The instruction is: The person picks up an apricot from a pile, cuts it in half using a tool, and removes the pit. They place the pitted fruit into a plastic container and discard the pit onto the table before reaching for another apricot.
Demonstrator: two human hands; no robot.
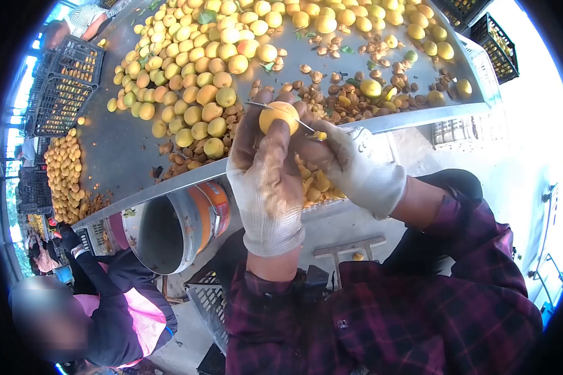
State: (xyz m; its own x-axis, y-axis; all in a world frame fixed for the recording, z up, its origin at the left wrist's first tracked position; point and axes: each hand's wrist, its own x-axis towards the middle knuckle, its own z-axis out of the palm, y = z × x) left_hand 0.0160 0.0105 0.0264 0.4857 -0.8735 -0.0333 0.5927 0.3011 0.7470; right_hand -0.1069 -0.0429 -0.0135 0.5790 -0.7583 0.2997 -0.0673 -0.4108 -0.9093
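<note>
Left hand (266, 172) pinches the yellow fruit (279, 119) between thumb and fingers; right hand (353, 159), beside that grip, holds the knife (305, 127). If the round skin rolls, the blade could skid into those gloved fingers!

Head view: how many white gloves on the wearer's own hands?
2. One is on the left hand, which holds a yellow fruit; the other is on the right hand. Neither hand's glove is hidden.
</note>
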